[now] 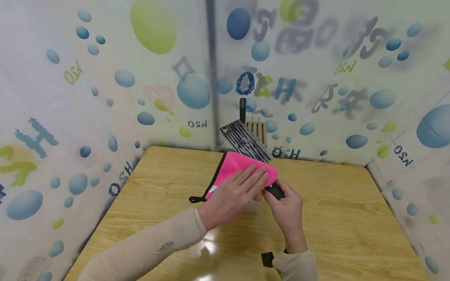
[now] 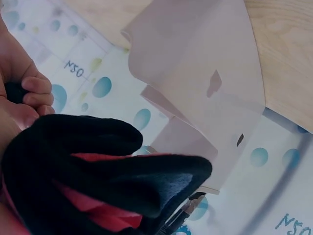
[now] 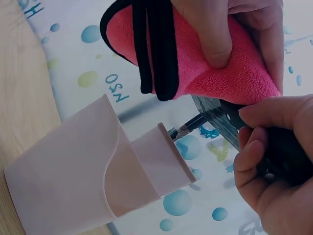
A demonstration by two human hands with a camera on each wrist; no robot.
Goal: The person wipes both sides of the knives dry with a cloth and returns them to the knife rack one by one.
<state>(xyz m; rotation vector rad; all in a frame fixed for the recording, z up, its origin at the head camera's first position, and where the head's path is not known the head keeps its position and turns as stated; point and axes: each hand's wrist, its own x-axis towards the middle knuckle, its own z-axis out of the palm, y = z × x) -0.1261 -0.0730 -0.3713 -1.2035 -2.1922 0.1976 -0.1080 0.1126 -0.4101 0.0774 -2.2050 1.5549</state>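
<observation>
In the head view my right hand [image 1: 288, 210] grips the black handle [image 1: 275, 191] of a kitchen knife. Its broad, rectangular blade [image 1: 246, 141], grey with black streaks, slants up and to the left. My left hand [image 1: 233, 195] holds a pink cloth [image 1: 232, 168] with black edging over the blade's handle end. The left thumb presses the cloth [image 3: 215, 73] from the near side in the right wrist view, the fingers being on the far side. Part of the blade is hidden under the folded cloth, and the knife handle is mostly covered by the right fingers [image 3: 252, 152].
Behind the hands stands a pale utensil holder [image 3: 63, 171] on the wooden table [image 1: 334, 218]. A beige slotted turner [image 1: 258, 130] and a black handle [image 1: 242, 111] rise beyond the blade. Patterned curtains [image 1: 316, 78] border the table's back and sides.
</observation>
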